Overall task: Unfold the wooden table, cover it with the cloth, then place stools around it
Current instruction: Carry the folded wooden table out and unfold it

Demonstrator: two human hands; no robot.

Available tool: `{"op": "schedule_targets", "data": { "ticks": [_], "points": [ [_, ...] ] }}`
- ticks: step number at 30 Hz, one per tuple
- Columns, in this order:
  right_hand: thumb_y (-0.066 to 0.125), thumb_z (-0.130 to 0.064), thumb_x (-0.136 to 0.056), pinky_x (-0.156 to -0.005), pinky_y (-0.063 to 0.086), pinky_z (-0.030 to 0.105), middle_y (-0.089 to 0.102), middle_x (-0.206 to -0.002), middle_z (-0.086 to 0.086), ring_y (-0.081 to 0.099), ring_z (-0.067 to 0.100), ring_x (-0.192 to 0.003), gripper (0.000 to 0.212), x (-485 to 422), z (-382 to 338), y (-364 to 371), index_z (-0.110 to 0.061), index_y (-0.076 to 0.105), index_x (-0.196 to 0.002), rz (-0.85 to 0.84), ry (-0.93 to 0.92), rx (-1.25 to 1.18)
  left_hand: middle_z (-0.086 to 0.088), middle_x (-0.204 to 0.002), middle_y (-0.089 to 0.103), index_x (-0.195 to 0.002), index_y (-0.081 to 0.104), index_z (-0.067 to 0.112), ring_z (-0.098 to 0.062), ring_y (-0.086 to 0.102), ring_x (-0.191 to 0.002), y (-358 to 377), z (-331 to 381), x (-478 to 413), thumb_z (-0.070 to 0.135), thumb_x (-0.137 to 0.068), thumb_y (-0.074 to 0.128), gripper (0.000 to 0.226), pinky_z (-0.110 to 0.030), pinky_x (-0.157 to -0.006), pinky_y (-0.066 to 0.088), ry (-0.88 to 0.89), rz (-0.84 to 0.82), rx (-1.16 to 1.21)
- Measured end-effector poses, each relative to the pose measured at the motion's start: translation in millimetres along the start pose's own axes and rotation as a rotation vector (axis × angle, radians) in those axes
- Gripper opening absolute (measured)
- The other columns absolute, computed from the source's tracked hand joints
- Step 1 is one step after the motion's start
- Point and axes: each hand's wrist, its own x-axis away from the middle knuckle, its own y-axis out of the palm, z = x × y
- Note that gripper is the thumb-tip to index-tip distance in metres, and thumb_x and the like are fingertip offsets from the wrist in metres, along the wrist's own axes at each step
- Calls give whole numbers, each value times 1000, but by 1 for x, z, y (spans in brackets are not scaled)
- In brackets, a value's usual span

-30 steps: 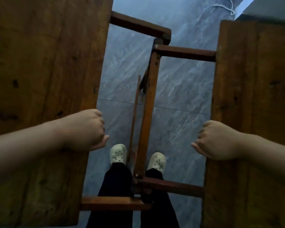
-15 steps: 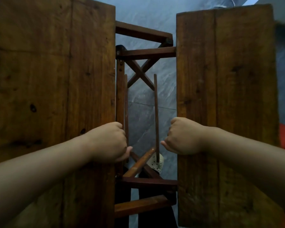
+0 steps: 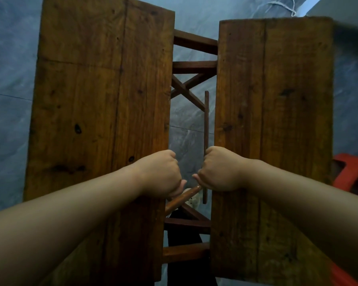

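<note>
Grey marbled floor (image 3: 10,104) filled the background, a white cord (image 3: 287,6) lying on it at the far edge.

Position: the wooden table (image 3: 194,67) stood directly below me, not yet flat. Its left leaf (image 3: 99,100) and right leaf (image 3: 275,120) were apart, and a cross-brace (image 3: 186,89) showed through the gap. One red stool (image 3: 353,172) sat just beside the right leaf's outer edge. No cloth in view.

Grip: my left hand (image 3: 159,174) gripped the inner edge of the left leaf, fingers curled over it and hidden beneath. My right hand (image 3: 219,168) gripped the right leaf's inner edge the same way. The thumbs were nearly touching across the gap. A thin slat (image 3: 206,116) ran along the gap against my right knuckles; I could not tell whether that hand held it too.

Risks, as judged:
1. Pinch. Both sets of fingers sat in the gap, so if the leaves met first the edges would trap them.
2. Jam. The slat or the rounded rail (image 3: 182,198) under my hands could catch between the boards and stop them seating.
3. Mismatch. The far ends of the leaves looked out of line, which might leave a stepped seam.
4. Foot. My shoe (image 3: 194,201) was under the frame, where a slipped leaf could drop on it.
</note>
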Motion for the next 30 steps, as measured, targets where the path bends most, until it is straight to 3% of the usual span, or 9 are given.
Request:
{"op": "schedule_targets", "data": {
  "ticks": [10,17,24,27,29,30],
  "points": [
    [18,-43,-101,-65,21,30,56,-60,-8,48,9,-53,55,20,19,35,-25,59,-68,31,21,6,5,-69,59,-70,61,20,-11,52,-65,12,5,-36,40,-100,18,56,-31,-71,30,1,-26,-20],
    [18,-44,-100,-76,37,31,58,-64,-9,54,9,-60,55,22,25,46,-25,61,-71,66,5,-19,7,-73,59,-76,63,20,-11,52,-70,23,2,-44,42,-100,16,57,-29,-75,30,21,-56,-18],
    [17,-45,-99,-72,28,28,58,-68,-10,52,10,-64,56,25,30,48,-25,63,-75,84,19,-10,8,-73,58,-77,63,22,-9,51,-71,22,-1,-46,44,-99,15,57,-29,-80,35,35,-72,-31],
    [22,-42,-97,-83,35,31,61,-85,-5,54,15,-82,48,33,28,51,-24,65,-86,235,81,5,6,-79,60,-80,65,23,-13,53,-78,26,-1,-36,43,-96,15,56,-32,-84,36,28,102,-25],
    [31,-42,-95,-100,32,40,62,-111,4,54,24,-109,40,42,28,61,-22,65,-103,387,209,33,-5,-103,64,-98,66,21,-23,58,-102,35,-6,-29,42,-95,26,46,-41,-100,31,-52,302,-49],
    [35,-44,-94,-106,25,44,57,-126,9,47,27,-123,41,47,28,66,-20,62,-112,437,304,21,-10,-122,59,-115,61,19,-27,50,-119,38,-9,-24,43,-93,30,45,-46,-107,23,-153,369,-41]
  ]
}}
